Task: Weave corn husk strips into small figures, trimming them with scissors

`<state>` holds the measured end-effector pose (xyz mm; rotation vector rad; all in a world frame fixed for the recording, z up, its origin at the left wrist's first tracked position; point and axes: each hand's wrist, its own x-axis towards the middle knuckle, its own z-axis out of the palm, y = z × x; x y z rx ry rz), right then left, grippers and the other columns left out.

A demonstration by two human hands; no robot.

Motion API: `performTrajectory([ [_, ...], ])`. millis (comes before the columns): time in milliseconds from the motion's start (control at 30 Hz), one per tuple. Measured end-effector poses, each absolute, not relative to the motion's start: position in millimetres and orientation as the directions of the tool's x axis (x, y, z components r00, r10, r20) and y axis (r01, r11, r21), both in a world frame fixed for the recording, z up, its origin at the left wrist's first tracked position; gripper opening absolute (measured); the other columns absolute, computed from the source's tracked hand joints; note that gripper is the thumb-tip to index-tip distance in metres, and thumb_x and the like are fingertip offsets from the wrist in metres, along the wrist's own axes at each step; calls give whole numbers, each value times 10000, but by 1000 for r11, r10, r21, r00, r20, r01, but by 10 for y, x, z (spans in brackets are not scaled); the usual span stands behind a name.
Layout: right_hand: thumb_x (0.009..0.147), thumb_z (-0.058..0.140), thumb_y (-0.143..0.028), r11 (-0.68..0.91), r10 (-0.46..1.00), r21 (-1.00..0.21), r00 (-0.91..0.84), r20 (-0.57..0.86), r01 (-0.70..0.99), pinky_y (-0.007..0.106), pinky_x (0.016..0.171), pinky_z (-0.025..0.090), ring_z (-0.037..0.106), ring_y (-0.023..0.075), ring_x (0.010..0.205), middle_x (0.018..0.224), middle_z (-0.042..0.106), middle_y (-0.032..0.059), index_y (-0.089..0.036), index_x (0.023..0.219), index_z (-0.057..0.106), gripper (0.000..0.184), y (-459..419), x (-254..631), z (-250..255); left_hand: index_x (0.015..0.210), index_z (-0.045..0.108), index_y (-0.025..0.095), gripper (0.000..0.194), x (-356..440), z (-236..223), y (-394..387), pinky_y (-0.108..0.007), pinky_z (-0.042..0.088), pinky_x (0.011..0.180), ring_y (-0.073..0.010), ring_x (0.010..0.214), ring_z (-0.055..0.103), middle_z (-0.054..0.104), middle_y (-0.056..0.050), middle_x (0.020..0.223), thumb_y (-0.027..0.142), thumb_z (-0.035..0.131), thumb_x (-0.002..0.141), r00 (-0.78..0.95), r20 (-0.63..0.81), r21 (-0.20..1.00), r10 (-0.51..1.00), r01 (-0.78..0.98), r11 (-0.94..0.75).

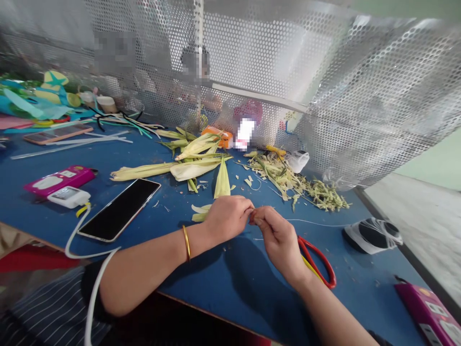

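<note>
One left hand [228, 218] and one right hand [279, 235] are narrowly pinching something too hidden to tell; a pale husk [222, 180] is lying just beyond the left, wound white thread [387, 234] rightward.

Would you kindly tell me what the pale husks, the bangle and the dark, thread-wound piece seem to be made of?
Pale husks: plant leaf, probably corn, fairly matte, with lengthwise streaks and tapering ends.
Bangle: apparently metal, gold-coloured and polished, given its smooth shine.
Thread-wound piece: dark middle, material unclear; the fine pale strands around it look like thread.
</note>
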<state>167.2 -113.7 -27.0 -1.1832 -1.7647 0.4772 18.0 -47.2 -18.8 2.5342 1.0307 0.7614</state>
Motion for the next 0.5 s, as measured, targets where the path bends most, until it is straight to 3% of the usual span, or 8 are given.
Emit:
performTrajectory([
  [133, 960, 425, -192, 478, 860, -694, -127, 494, 539, 285, 702, 462, 562, 165, 759, 803, 596, 31, -222, 767, 544, 229, -1127, 1650, -289, 821, 702, 183, 226, 180, -200, -473, -276, 419, 648, -187, 760, 648, 695, -43, 788, 189, 490, 899, 629, 350, 361, 694, 593, -720],
  [367, 924, 519, -277, 319, 935, -859, 16, 355, 401, 286, 667, 484, 606, 168, 727, 811, 662, 35, -209, 804, 619, 170, -1025, 1782, -295, 869, 710, 177, 222, 168, -239, -429, -276, 436, 668, -196, 790, 661, 713, -57, 827, 208, 495, 913, 651, 341, 298, 679, 610, -734],
  [500, 894, 550, -253, 370, 882, -750, 44, 468, 549, 299, 705, 468, 589, 181, 786, 843, 631, 45, -208, 727, 617, 185, -995, 1891, -236, 869, 716, 178, 197, 151, -219, -423, -274, 438, 683, -195, 792, 665, 725, -49, 850, 227, 529, 907, 736, 289, 315, 613, 531, -786],
])
